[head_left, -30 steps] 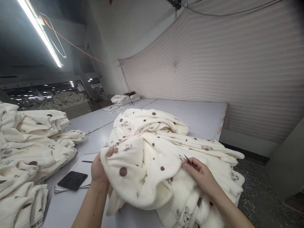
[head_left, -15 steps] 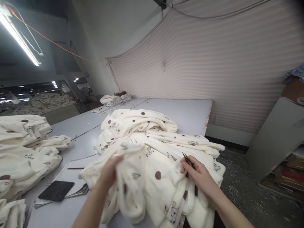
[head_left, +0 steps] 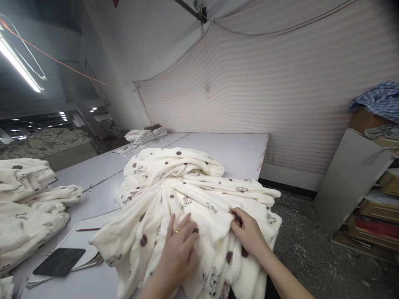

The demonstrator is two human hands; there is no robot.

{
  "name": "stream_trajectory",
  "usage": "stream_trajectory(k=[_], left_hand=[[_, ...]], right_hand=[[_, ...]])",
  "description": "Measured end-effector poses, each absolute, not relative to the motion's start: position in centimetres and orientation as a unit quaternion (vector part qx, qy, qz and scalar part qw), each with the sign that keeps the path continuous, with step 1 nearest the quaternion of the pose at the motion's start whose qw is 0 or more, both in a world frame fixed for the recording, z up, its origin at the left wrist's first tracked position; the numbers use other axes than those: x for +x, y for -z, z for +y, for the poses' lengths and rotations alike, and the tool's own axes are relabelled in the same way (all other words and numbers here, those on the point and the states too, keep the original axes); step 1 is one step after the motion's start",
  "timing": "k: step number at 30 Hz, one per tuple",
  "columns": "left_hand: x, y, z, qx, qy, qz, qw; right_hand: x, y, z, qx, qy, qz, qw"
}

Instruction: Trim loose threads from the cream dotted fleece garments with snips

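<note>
A pile of cream fleece garments (head_left: 199, 207) with brown dots and small printed animals lies spread in folds on the table in front of me. My left hand (head_left: 181, 247), a ring on one finger, rests on the fleece with its fingers apart, slightly blurred. At the pile's right side, my right hand (head_left: 249, 234) is closed around dark thread snips (head_left: 237, 217), whose thin points face up and left. Its fingertips touch the cloth; whether they also pinch it I cannot tell.
More cream garments (head_left: 28, 220) are heaped on the left. A black flat pad (head_left: 59, 261) sits on papers (head_left: 84, 245) beside a dark red pencil (head_left: 88, 229). Folded white stacks (head_left: 140, 137) stand at the table's (head_left: 230, 145) far end. A grey cabinet (head_left: 352, 182) stands right.
My left hand has let go of the raised fold of fleece, moved right and now lies on the pile. The right hand still holds the snips. The whole view has shifted slightly.
</note>
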State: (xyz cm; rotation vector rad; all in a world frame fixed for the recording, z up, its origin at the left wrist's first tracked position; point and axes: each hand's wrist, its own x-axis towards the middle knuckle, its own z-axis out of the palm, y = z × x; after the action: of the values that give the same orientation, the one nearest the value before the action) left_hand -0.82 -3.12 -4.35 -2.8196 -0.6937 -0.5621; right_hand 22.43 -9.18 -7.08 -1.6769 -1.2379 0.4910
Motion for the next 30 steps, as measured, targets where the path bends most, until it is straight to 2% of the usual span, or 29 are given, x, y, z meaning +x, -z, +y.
stream_trajectory(k=[3,5,10,14,16,19,25,27,30], left_hand=[[3.6,4.5,-5.9,-0.917,0.239,-0.32,-0.008],[5.7,5.0,-6.6,-0.879,0.294,-0.371,-0.055],[6.5,4.3,-5.9,-0.798,0.363,-0.391,-0.28],[4.6,2.3,-4.3,-0.658,0.314,-0.415,-0.544],[3.8,1.5,-3.6,-0.575,0.293,-0.424,-0.635],[3.0,0.9,-3.2,-0.496,0.304,-0.433,-0.688],[2.9,1.2,-3.8,-0.453,0.346,-0.37,-0.733],[3.1,1.4,-3.9,-0.456,0.349,-0.36,-0.736],[3.6,1.6,-4.1,-0.448,0.357,-0.364,-0.734]], right_hand=[[21.9,6.5,-9.5,-0.605,-0.269,-0.505,0.553],[21.7,6.1,-10.1,-0.577,-0.292,-0.51,0.568],[22.0,6.0,-10.5,-0.634,-0.151,-0.566,0.505],[21.7,5.9,-9.0,-0.635,-0.084,-0.571,0.514],[21.1,5.6,-7.9,-0.62,-0.075,-0.58,0.522],[20.1,5.0,-6.8,-0.624,-0.094,-0.581,0.515],[20.3,3.9,-8.6,-0.596,-0.215,-0.608,0.478],[20.4,3.4,-9.7,-0.595,-0.209,-0.626,0.459],[19.7,2.8,-10.6,-0.615,-0.136,-0.657,0.414]])
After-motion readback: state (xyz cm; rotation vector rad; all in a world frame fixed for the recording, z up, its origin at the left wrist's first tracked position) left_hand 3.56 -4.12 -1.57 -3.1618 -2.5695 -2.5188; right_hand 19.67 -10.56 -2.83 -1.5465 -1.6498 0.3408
